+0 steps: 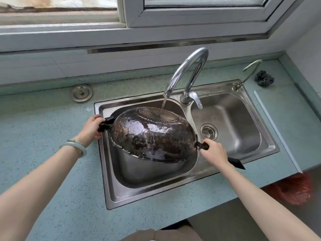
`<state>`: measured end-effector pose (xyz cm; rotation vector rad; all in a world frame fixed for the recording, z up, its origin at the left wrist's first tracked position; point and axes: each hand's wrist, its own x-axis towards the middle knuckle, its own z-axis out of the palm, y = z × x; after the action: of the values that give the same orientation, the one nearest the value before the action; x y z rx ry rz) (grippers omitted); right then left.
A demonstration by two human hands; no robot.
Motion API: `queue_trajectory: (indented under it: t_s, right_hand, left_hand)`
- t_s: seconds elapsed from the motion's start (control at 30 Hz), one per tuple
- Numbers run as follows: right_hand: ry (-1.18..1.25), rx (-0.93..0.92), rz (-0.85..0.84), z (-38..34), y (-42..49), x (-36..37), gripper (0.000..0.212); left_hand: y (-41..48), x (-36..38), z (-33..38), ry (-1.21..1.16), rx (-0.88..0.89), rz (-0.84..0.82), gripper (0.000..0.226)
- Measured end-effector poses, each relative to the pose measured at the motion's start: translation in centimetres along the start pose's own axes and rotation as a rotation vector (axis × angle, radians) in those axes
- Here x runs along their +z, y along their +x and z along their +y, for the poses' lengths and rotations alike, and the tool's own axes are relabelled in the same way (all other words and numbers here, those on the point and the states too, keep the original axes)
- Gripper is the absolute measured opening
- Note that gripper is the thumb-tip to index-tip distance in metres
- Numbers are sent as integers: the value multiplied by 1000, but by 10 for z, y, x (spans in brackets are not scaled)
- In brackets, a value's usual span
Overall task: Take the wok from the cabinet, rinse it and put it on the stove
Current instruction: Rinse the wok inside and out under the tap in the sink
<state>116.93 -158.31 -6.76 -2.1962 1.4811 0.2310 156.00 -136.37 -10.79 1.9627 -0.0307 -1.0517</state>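
The person is bending over a double sink (152, 203) that is filling the middle of the frame. The wok (152, 134) is being held upside down over the left basin, its blackened underside up and glistening wet. Water (164, 103) is running from the tall curved faucet (187, 70) at upper centre and striking the wok's flat base near its far edge.

At centre left, the left hand (92, 126) is curling around the short side handle (106, 124). Right of centre, the right hand (214, 151) is gripping the long handle (236, 162) close to the bowl, with the rest of that handle sticking out toward the lower right. The wok seems to be tilting with its near rim lower. Whether that rim is touching the basin, I cannot quite tell from this angle.

So the rinsing step is under way, with the outside getting its wash. The next move, I'd judge, calls for shaking the water off, freeing a hand to shut the faucet, and turning the wok upright for the carry. No stove is showing anywhere in the frame, so the person will be turning away from the sink. The metal is wet, and both grips will want to be firm.

A steel scourer (264, 78) is sitting on the countertop (52, 171) at the upper right.
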Motion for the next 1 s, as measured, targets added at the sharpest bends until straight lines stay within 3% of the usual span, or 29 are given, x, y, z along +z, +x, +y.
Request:
queue_trajectory:
  t_s: [0.1, 0.23, 0.33, 0.6, 0.73, 0.83, 1.0]
  right_hand:
    - [-35, 23, -69, 4, -3, 2, 5]
    - [-16, 61, -172, 4, -9, 3, 11]
    - [69, 92, -278, 5, -11, 1, 16]
    - [126, 86, -469, 6, -12, -4, 12]
    - [49, -4, -466, 5, -7, -9, 12]
    - [-87, -108, -398, 4, 1, -10, 17]
    - [-237, -146, -311, 1, 12, -7, 29]
  left_hand:
    - [-9, -1, 2, 0, -5, -83, 52]
    - [-19, -3, 0, -31, 114, -170, 59]
    - [-19, -8, -3, 74, 216, -202, 45]
    - [-3, -6, 11, 423, 387, -51, 26]
    - [3, -4, 16, 489, 386, -20, 33]
    - [8, -4, 16, 407, 350, -33, 32]
    - [14, 2, 19, 311, 296, 80, 41]
